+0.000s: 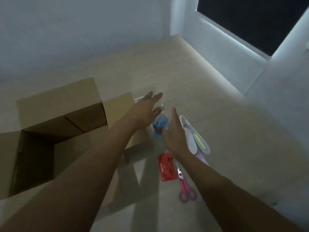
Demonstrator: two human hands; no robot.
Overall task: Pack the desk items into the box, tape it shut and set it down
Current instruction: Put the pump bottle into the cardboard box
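An open cardboard box (50, 104) stands on the left of the pale desk (209, 97), flaps spread outward. Just right of it stands a clear bottle with a blue label (160, 124). My left hand (143, 111) reaches over the box's right flap with straight fingers, beside the bottle's top. On the bottle's right side my right hand (173, 136) is also open, fingers extended. Neither hand grips anything. Nearer to me lie a red stapler-like item (167, 168) and pink-handled scissors (185, 188).
A white and grey device with a yellow-green stripe (195, 139) and a lilac item (202, 159) lie right of my right hand. White walls close the desk at the back and right, with a dark window (250, 19) above.
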